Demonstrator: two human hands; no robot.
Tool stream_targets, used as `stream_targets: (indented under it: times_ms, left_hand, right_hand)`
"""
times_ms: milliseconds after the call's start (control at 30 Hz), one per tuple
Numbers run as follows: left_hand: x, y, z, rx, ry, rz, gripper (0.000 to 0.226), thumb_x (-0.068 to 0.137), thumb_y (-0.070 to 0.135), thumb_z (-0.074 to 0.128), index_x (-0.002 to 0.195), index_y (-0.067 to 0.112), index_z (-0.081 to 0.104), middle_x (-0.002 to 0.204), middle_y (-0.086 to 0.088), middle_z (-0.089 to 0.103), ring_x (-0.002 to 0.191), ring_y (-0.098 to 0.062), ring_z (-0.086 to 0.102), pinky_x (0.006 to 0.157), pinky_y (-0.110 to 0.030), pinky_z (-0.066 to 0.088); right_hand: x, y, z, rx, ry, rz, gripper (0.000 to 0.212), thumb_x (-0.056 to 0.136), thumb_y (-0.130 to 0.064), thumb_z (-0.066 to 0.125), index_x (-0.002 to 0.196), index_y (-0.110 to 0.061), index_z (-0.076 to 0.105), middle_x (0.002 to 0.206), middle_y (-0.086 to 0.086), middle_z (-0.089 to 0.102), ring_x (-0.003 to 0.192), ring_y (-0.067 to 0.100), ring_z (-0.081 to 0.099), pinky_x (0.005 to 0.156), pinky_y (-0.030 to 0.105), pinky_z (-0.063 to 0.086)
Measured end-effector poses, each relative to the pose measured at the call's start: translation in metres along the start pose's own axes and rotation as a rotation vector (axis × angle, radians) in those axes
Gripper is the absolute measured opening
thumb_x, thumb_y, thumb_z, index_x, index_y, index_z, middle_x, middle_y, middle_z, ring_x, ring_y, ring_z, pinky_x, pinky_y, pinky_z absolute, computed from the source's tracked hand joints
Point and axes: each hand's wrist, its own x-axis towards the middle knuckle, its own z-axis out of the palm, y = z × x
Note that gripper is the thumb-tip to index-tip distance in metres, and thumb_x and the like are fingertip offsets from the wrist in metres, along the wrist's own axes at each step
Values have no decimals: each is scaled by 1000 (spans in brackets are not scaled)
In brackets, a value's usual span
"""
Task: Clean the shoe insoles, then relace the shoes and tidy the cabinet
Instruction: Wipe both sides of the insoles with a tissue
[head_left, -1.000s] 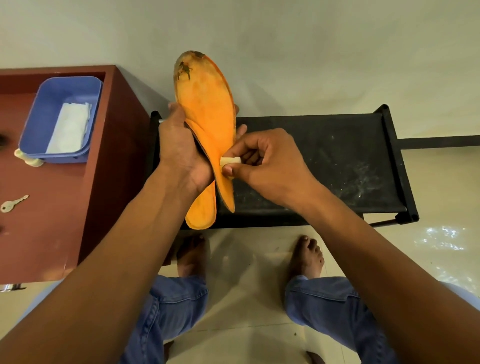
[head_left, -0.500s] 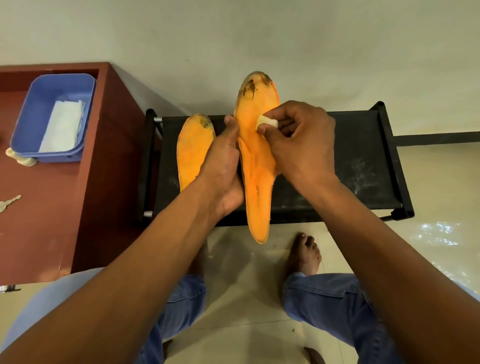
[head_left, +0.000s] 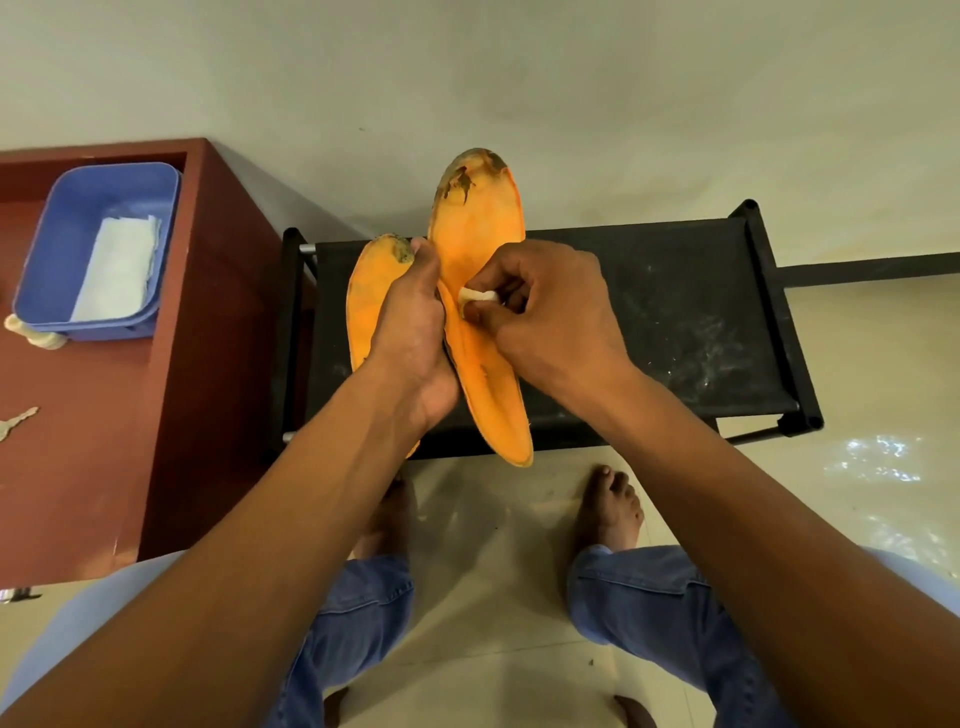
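1. The orange insole (head_left: 480, 291), dark grime on its toe end, is held upright over the black rack (head_left: 675, 322).
2. The left hand (head_left: 415, 332) grips its edge; a second insole (head_left: 369, 306) sits just behind that hand.
3. The right hand (head_left: 545, 306) pinches a small white wipe (head_left: 480, 296) against the insole's middle.
4. Judging by the stains, cleaning is unfinished; no shoes or laces are in view, so relacing and tidying remain.
5. To the left, a blue tub (head_left: 62, 234) with a white cloth (head_left: 119, 265) sits on the red cabinet (head_left: 208, 364).

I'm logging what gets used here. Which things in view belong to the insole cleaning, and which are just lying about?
In use:
- left hand gripping two orange insoles
- right hand pinching a small white wipe
- blue tub of white wipes, likely the supply

Lying about:
- key on the red cabinet
- black rack
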Motion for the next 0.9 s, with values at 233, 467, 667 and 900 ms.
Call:
stream_targets:
  times_ms: [233, 467, 667, 900]
  left_hand:
    - [-8, -11, 11, 11, -91, -62, 60, 108, 58, 28, 135, 17, 62, 115, -15, 77, 94, -29, 78, 71, -44, 65]
    - [-5, -6, 6, 73, -71, -12, 58, 108, 57, 29, 136, 17, 62, 113, -14, 77, 93, -27, 78, 77, -42, 65]
    - [-2, 7, -1, 20, -138, 51, 72, 108, 59, 23, 135, 4, 61, 101, -13, 77, 89, -25, 77, 71, -36, 64]
    - [3, 9, -8, -64, -227, 48, 84, 104, 67, 22, 148, 2, 52, 136, -21, 64, 118, -36, 68, 95, -45, 59]
  right_hand:
    - [13, 13, -19, 3, 323, 63, 11, 84, -20, 82, 94, -17, 78, 90, -5, 73, 80, 8, 68, 78, 34, 60]
    - [13, 12, -18, 34, 259, 54, 15, 84, -20, 82, 99, -18, 79, 94, -4, 74, 79, 7, 67, 78, 33, 60]
    - [2, -3, -4, 25, -9, -50, 13, 83, -15, 82, 95, -21, 80, 91, -11, 71, 80, 1, 62, 76, 16, 51]
    - [3, -4, -16, 58, -200, -51, 14, 82, -20, 85, 93, -26, 80, 91, -15, 74, 84, 1, 66, 79, 18, 53]
